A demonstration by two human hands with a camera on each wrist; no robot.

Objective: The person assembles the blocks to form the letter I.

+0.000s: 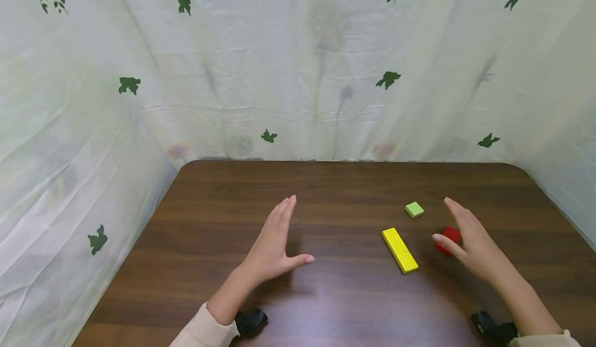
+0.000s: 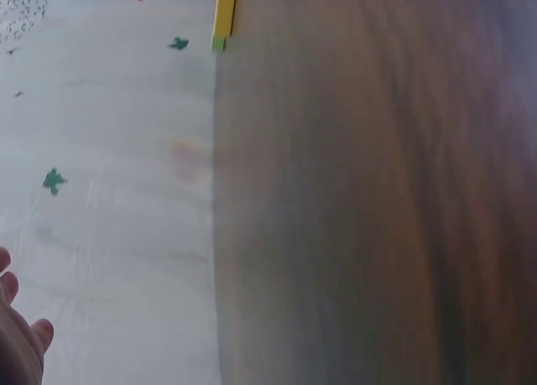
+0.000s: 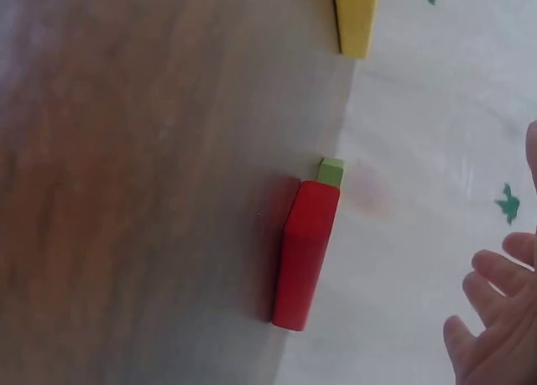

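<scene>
Over the left-middle of the brown table, the left hand [image 1: 271, 249] is held with straight fingers and thumb spread apart, holding nothing. The right hand [image 1: 475, 243] hovers on the right in a like pose, and a red block [image 1: 449, 239] lies below it, partly hidden by its thumb and palm. Between the hands, nearer the right one, lies a long yellow block [image 1: 400, 251]. Farther back is a small light green block [image 1: 414, 210]. In the right wrist view the red block [image 3: 304, 255] stands in front of the green block [image 3: 331, 172], apart from the fingers [image 3: 497, 273].
The wooden table [image 1: 223, 197] has rounded far corners. Behind it and along both sides hangs a pale curtain [image 1: 288, 68] with printed leaves and green bird shapes. Black wrist devices [image 1: 251, 322] are strapped under both wrists, below light sleeves [image 1: 205, 331].
</scene>
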